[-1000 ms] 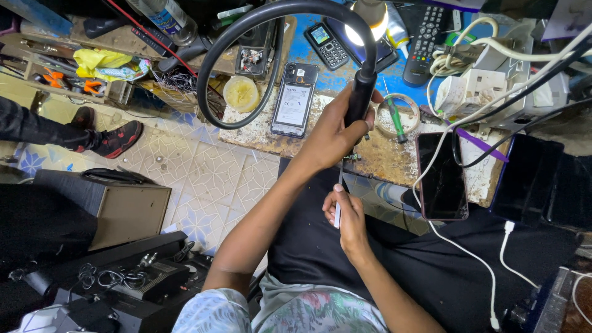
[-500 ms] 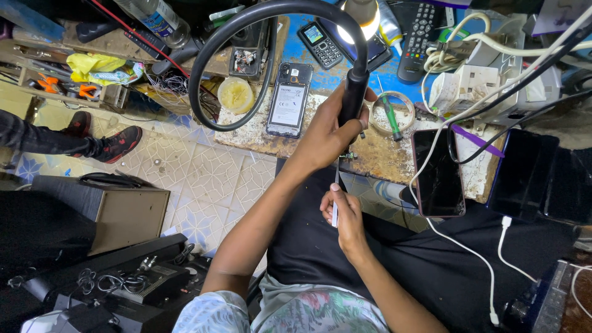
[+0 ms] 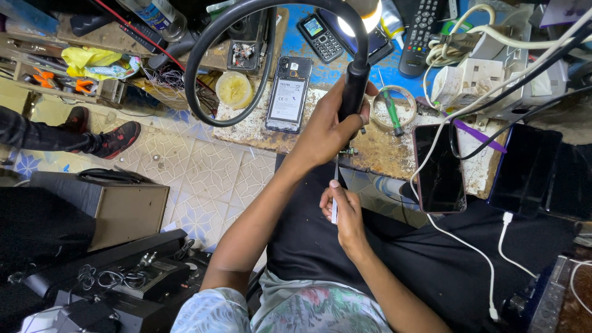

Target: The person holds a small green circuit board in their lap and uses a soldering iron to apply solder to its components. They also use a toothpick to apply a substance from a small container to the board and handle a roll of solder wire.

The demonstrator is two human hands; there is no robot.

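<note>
Since a second ago, little is changing: left hand (image 3: 330,126) is still gripping the black lamp neck (image 3: 354,92), right hand (image 3: 345,209) is still sitting below it over the lap. Lamp neck — looping up over the workbench (image 3: 382,154) to a lit bulb (image 3: 364,15) — is passing through the left fist, arm stretching forward. Right hand is pinching a thin screwdriver (image 3: 335,185), tip pointing up toward the bench edge, elbow bending inward. Opened phone (image 3: 288,95) is lying left of the left hand — apart from both.
</note>
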